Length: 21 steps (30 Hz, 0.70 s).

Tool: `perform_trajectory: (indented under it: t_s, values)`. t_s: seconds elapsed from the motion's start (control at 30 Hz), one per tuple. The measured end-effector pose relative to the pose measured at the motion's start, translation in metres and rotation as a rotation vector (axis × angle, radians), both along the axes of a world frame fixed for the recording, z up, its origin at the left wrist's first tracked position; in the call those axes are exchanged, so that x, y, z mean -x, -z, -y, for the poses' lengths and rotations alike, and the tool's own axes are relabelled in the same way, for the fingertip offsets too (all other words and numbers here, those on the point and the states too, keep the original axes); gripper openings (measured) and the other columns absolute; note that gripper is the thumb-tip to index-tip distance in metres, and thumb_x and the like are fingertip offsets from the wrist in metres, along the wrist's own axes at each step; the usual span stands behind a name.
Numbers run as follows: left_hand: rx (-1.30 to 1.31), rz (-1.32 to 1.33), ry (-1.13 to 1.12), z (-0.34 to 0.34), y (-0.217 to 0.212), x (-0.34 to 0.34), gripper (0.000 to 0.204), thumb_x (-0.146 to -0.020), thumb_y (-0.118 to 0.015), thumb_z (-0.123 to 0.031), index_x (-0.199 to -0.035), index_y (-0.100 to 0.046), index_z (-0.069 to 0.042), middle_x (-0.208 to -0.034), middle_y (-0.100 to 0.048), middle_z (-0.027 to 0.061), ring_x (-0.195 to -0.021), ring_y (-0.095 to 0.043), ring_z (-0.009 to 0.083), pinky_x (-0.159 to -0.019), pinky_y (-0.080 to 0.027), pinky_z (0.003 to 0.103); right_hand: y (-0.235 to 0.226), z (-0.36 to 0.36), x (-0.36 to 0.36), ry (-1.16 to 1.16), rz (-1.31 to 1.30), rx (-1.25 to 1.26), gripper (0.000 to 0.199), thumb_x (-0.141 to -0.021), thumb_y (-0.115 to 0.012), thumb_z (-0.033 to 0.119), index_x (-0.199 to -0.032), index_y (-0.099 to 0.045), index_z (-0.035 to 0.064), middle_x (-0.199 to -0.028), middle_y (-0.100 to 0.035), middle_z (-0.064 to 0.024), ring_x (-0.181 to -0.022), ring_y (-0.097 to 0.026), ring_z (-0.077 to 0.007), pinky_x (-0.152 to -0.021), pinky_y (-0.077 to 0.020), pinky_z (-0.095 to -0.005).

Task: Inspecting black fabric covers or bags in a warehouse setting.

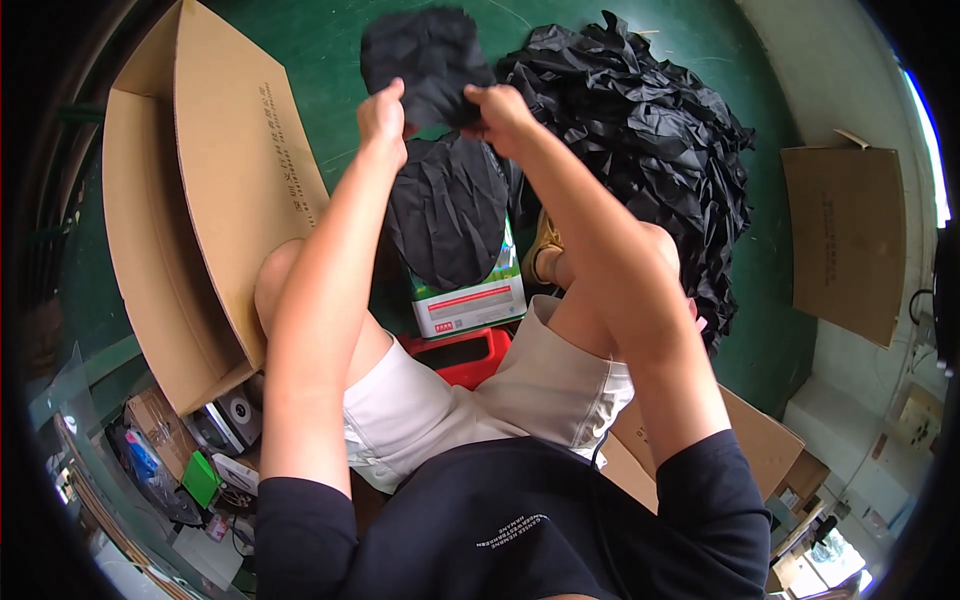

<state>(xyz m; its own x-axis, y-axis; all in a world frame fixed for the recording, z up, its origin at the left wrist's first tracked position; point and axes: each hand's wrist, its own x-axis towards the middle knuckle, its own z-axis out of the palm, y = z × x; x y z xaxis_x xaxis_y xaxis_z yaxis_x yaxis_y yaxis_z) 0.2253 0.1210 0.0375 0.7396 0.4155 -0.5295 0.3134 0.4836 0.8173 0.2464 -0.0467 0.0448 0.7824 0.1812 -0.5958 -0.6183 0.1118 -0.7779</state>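
A flat black cloth piece (pixel 424 62), slightly blurred, is held out in front of me above the floor. My left hand (pixel 383 122) pinches its near left edge, thumb on top. Its near right corner is gripped by my right hand (pixel 503 117), also closed. Just below my hands, more black cloth (pixel 450 205) lies draped over a green and white carton (pixel 470 305) between my legs. To the right of my right hand rises a big crumpled heap of black cloth (pixel 640 150).
A tall open cardboard box (pixel 235 160) stands close by my left arm. Another cardboard box (pixel 845 240) is against the right wall. A red plastic thing (pixel 470 360) sits between my thighs. Electronics and small items (pixel 215 440) crowd the lower left. The floor (pixel 310 40) is green.
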Motion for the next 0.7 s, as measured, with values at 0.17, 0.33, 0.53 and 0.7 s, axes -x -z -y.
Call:
perform_trajectory:
  t_s: [0.17, 0.33, 0.53, 0.7]
  values:
    - [-0.483, -0.218, 0.0, -0.002, 0.112, 0.092, 0.047, -0.089, -0.064, -0.032, -0.098, -0.066, 0.014, -0.108, -0.065, 0.0314, -0.104, -0.063, 0.0376, -0.089, -0.047, 0.042, 0.091, -0.02, 0.102, 0.112, -0.176, 0.128, 0.026, -0.095, -0.061, 0.027, -0.112, -0.055, 0.0088, -0.095, -0.063, -0.0084, -0.071, -0.063, -0.0251, -0.059, -0.0532, -0.0388]
    - [-0.645, -0.346, 0.023, 0.036, 0.146, 0.186, 0.05, -0.089, -0.063, -0.035, -0.088, -0.064, 0.015, -0.097, -0.064, 0.0346, -0.098, -0.062, 0.0453, -0.086, -0.047, 0.045, 0.12, -0.01, 0.187, 0.322, -0.338, 0.146, 0.033, -0.094, -0.06, 0.026, -0.121, -0.051, 0.0085, -0.099, -0.062, -0.0107, -0.075, -0.063, -0.0262, -0.058, -0.053, -0.0378]
    - [-0.771, -0.567, 0.123, 0.068, 0.134, 0.222, 0.053, -0.089, -0.061, -0.041, -0.094, -0.068, 0.011, -0.101, -0.065, 0.0317, -0.102, -0.062, 0.0449, -0.089, -0.049, 0.047, 0.132, 0.006, 0.214, 0.425, -0.445, 0.238, 0.028, -0.091, -0.06, 0.025, -0.109, -0.058, 0.0035, -0.096, -0.063, -0.0128, -0.069, -0.064, -0.0278, -0.051, -0.051, -0.0359]
    - [-0.814, -0.631, 0.151, 0.075, 0.126, 0.253, 0.047, -0.091, -0.057, -0.04, -0.094, -0.07, 0.005, -0.102, -0.068, 0.0268, -0.099, -0.065, 0.0421, -0.088, -0.05, 0.047, 0.132, 0.006, 0.236, 0.317, -0.433, 0.368, 0.023, -0.088, -0.055, 0.017, -0.091, -0.062, -0.0047, -0.069, -0.063, -0.015, -0.046, -0.062, -0.029, -0.039, -0.0438, -0.0376]
